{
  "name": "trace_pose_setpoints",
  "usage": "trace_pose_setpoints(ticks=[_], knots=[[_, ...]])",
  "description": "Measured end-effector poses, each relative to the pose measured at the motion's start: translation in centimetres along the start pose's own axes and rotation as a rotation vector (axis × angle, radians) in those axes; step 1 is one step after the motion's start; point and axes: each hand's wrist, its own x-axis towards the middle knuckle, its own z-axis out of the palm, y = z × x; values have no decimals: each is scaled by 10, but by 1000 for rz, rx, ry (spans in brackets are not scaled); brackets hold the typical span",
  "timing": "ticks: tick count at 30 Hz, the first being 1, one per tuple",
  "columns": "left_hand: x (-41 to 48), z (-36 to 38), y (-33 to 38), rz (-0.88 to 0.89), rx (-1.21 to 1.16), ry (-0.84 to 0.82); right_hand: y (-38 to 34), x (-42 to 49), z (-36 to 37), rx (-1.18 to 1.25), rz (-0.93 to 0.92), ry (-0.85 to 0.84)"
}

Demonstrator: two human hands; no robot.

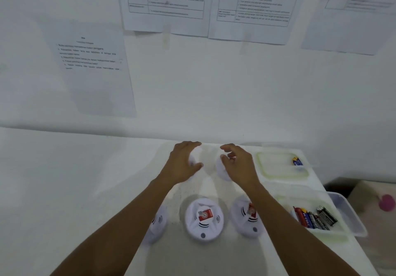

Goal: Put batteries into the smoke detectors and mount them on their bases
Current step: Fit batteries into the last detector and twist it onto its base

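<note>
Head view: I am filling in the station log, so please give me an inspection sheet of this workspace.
Surface: white table, speckled.
Job's things: left detector, middle detector and right detector in the near row; left piece and right piece, white and round, behind them; batteries in the near tray; single battery in the far tray.
Clutter: nothing seen.
Grippers: left hand over the left piece, right hand over the right piece, fingers curled; grip lost in blur.
Cables: nothing seen.
Surroundings: printed sheets on the wall; pink thing beyond the table's right edge.
</note>
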Motion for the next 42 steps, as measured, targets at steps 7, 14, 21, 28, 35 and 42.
trace_pose_setpoints(ticks=[7, 14, 21, 28, 35, 42], knots=[[30, 67, 52, 49, -5, -276, 35, -6, -33, -116, 239, -170], [32, 87, 51, 91, -52, -236, 38, -15, -47, 172, 231, -91], [12, 53, 87, -128, -799, -146, 16, -22, -51, 475, 102, -1], [4, 44, 110, -236, -1272, 18, -8, -32, -38, 420, -101, 97], [-9, 35, 114, -289, -1538, 29, -28, -40, -41, 338, -117, 130], [-8, 23, 99, -366, -1554, 31, -27, -31, -51, 255, -200, 103]])
